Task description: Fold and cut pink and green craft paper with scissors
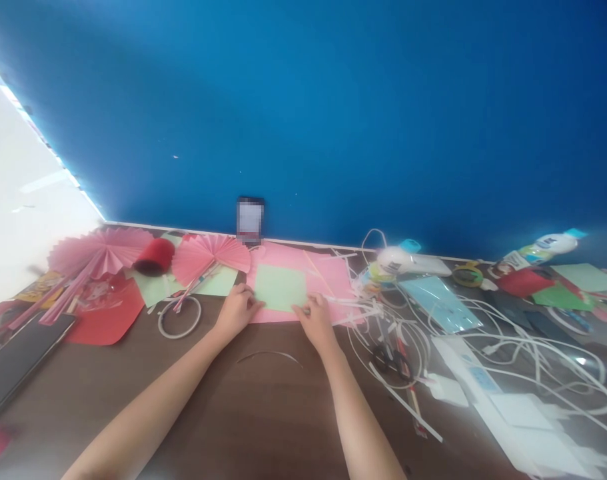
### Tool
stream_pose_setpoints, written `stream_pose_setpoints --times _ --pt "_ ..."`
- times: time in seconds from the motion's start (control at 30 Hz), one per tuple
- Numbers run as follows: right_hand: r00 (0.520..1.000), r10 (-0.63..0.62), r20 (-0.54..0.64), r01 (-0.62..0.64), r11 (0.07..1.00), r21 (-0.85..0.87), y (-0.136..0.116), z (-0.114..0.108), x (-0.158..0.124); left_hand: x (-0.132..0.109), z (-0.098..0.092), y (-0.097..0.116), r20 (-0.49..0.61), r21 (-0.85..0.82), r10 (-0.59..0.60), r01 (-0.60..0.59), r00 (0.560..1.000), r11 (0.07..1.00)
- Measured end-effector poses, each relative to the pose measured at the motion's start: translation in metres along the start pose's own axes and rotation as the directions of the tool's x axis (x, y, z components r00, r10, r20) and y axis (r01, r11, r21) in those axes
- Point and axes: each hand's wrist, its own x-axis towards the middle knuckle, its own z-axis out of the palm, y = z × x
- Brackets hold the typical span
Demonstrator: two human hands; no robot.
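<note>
A light green paper sheet (280, 287) lies on a larger pink sheet (328, 275) near the back of the brown table (263, 407). My left hand (236, 311) pinches the green sheet's near left corner, fingers curled. My right hand (314, 319) pinches its near right corner, fingers closed on the edge. Both forearms reach forward from the bottom of the view.
Pink folded paper fans (210, 257) (96, 252), a red roll (154, 257), red paper (106, 313) and a white ring (179, 317) lie left. A dark phone (18, 357) sits far left. Scissors (390, 360), white cables (508, 347), paper strips, a glue bottle (543, 248) crowd the right. Blue wall behind.
</note>
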Motion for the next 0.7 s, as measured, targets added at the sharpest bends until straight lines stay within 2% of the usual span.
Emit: stream_pose_setpoints --times 0.7 --pt "1.000 -0.011 -0.004 0.011 1.000 -0.005 0.0020 -0.0016 0.0012 -0.0009 -0.0018 0.0007 0.000 -0.007 -0.044 0.044 0.999 0.999"
